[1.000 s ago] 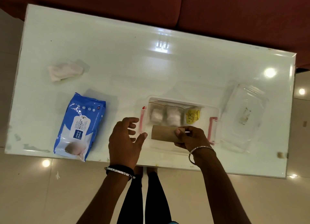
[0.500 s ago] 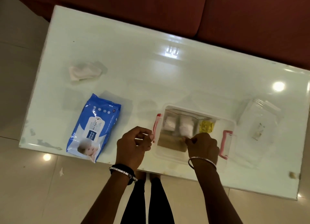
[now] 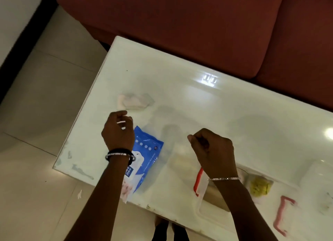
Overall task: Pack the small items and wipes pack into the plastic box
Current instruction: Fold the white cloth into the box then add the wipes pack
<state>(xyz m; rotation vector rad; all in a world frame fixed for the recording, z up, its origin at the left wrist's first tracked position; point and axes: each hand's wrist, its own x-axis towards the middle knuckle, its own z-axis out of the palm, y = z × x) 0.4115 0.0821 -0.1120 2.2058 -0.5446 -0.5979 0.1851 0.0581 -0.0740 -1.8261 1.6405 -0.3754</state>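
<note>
Box, clear plastic with red latches, sits at the desk's near edge, partly under the right forearm, with a yellow item inside. Blue wipes pack lies left of it, under the left wrist. Both the left hand and right hand hover loosely curled, holding nothing.

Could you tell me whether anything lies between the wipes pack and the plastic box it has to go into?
Nothing visible blocks it. The wipes pack lies on bare table left of the box, whose top is open. Only the right hand hovers above that gap.
</note>
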